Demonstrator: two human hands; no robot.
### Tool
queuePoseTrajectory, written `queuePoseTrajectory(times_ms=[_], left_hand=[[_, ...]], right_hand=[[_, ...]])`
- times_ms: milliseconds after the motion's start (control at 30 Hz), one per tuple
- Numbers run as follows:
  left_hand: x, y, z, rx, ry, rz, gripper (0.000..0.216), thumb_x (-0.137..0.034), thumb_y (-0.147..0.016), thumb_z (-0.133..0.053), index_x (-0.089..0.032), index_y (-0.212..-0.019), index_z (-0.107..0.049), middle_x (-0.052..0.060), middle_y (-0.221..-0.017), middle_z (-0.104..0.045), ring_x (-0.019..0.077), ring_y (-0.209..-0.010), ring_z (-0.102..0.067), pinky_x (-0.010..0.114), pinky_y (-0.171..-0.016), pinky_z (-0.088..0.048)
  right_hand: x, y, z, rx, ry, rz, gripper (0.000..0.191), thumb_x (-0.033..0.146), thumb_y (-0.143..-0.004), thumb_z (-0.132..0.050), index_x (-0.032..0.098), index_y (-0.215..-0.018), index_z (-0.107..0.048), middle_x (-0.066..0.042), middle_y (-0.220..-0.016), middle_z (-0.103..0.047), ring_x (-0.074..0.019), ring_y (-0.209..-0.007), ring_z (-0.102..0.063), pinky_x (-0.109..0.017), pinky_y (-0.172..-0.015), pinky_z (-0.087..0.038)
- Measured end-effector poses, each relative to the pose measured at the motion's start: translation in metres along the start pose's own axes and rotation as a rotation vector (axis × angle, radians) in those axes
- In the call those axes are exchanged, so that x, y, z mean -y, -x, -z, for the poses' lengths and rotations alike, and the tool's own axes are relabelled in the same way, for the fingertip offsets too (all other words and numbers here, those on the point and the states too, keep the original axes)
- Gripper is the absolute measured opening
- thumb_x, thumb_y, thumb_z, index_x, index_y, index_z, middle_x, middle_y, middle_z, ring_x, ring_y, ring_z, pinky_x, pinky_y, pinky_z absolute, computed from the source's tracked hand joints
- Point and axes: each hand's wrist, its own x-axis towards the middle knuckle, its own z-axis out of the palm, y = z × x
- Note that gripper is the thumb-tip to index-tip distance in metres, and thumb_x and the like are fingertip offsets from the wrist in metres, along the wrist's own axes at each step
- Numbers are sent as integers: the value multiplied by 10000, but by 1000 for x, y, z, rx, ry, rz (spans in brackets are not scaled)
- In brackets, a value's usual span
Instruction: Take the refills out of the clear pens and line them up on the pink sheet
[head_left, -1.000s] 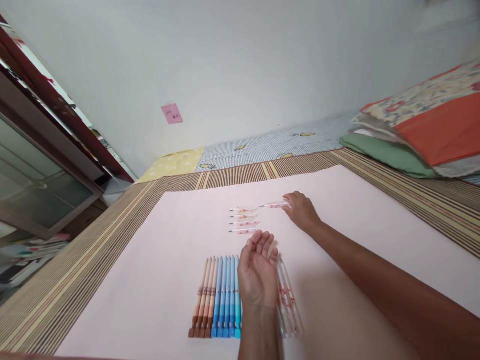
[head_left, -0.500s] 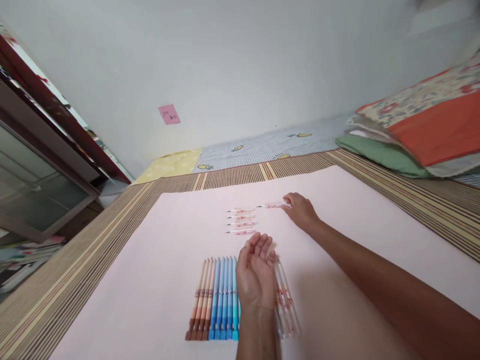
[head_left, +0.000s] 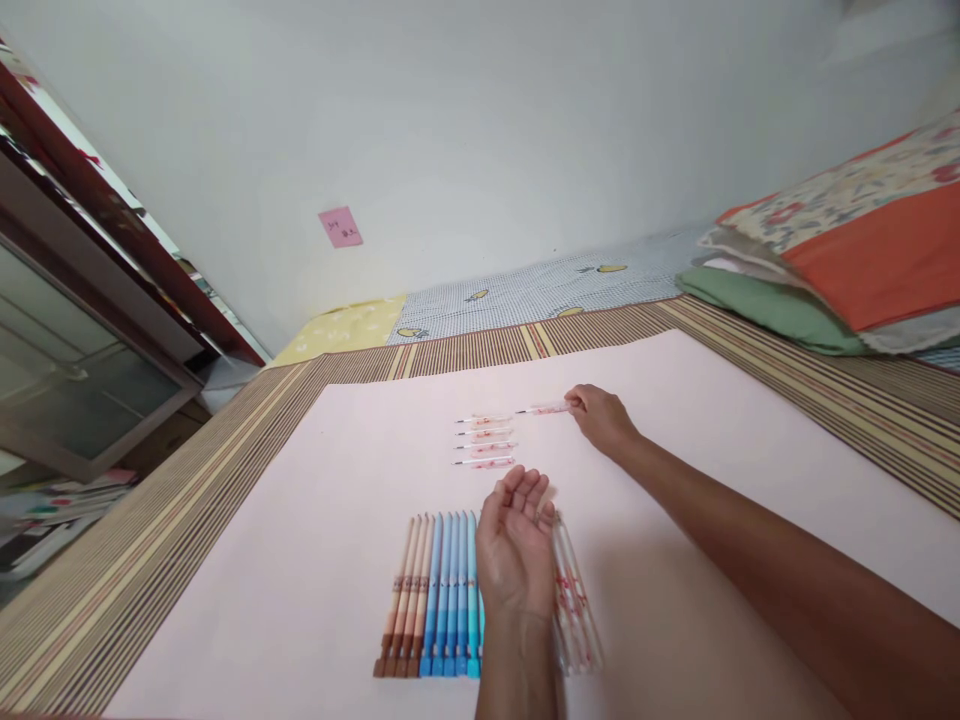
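Observation:
My right hand [head_left: 604, 420] reaches far over a pale pink sheet [head_left: 697, 450] and pinches the end of a clear pink-patterned pen [head_left: 541, 409] lying flat. Left of that pen, several similar short pens [head_left: 486, 441] lie in a stacked column. My left hand [head_left: 516, 545] hovers nearer to me, palm turned rightward, fingers loosely together, holding nothing. Under it lies a neat row of brown and blue pens [head_left: 435, 595], with clear pink-patterned pens [head_left: 574, 600] to its right.
The sheet lies on a striped woven mat [head_left: 165, 530] over a bed. Folded quilts and a green pillow [head_left: 825, 270] are stacked at the right. A glass-fronted cabinet [head_left: 82, 340] stands at the left, a pink note [head_left: 341, 227] on the wall.
Almost nothing has moved. My right hand keeps its hold on the far pen, whose tip has shifted very slightly left. The left hand stays in place.

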Motion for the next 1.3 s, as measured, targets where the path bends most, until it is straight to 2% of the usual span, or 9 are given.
queuePoseTrajectory(times_ms=[200,467,633,800,867,967,1133,1200,1300], left_hand=[[0,0,0,-9,-2,4,214,-249,-892,-587,-101,-916,-740,150,-990,-700,206,-920,-685,263,-702,-540],[1,0,-1,-18,8,12,211,-241,-891,-589,-95,-913,-740,152,-973,-699,205,-910,-685,261,-702,-537],[-2,-2,1,-8,17,7,200,-247,-870,-610,-101,-912,-740,142,-959,-701,202,-909,-683,262,-706,-536],[-11,-5,4,6,39,-12,191,-241,-852,-625,-105,-922,-739,116,-898,-698,169,-807,-668,246,-665,-514],[-15,-6,4,13,53,-20,191,-238,-856,-614,-102,-910,-737,105,-865,-693,151,-740,-648,241,-636,-498],[-21,-8,5,29,68,-29,195,-237,-861,-602,-98,-896,-734,96,-835,-688,141,-688,-623,243,-612,-479],[-22,-5,5,58,72,-91,184,-226,-846,-609,-101,-898,-734,77,-799,-677,125,-651,-587,234,-588,-442],[-19,1,4,76,53,-134,174,-230,-831,-631,-106,-891,-736,68,-786,-670,120,-640,-577,228,-578,-426],[-16,16,1,119,16,-192,176,-234,-780,-687,-111,-894,-741,55,-777,-660,114,-634,-571,221,-571,-411]], right_hand=[[-1,1,-2,-20,11,16,227,153,-837,-546,196,-1012,-685,-82,-1031,-681,-210,-881,-609,-330,-794,-434],[1,3,-4,11,7,20,432,79,-778,-522,179,-1176,-655,-114,-1163,-668,-251,-1025,-605,-373,-908,-450],[10,3,4,-83,-60,95,401,124,-820,-503,170,-1192,-646,-125,-1222,-659,-278,-1131,-584,-423,-989,-442],[33,25,33,-62,-312,40,231,188,-824,-533,192,-992,-691,-85,-1053,-721,-230,-974,-653,-377,-915,-489],[47,50,51,7,-478,1,182,264,-856,-556,197,-951,-695,-66,-968,-735,-217,-915,-663,-356,-861,-502],[70,100,83,202,-629,-81,240,391,-867,-617,203,-990,-701,-34,-849,-717,-200,-809,-650,-324,-748,-504],[105,195,130,643,-725,-77,232,426,-892,-620,215,-911,-715,-14,-813,-694,-173,-781,-621,-290,-728,-489],[111,234,131,811,-697,-128,187,379,-881,-639,224,-933,-731,-19,-898,-713,-183,-848,-641,-287,-759,-501],[109,288,106,1033,-596,-116,138,377,-854,-698,273,-931,-745,16,-909,-718,-190,-861,-674,-280,-732,-525]])
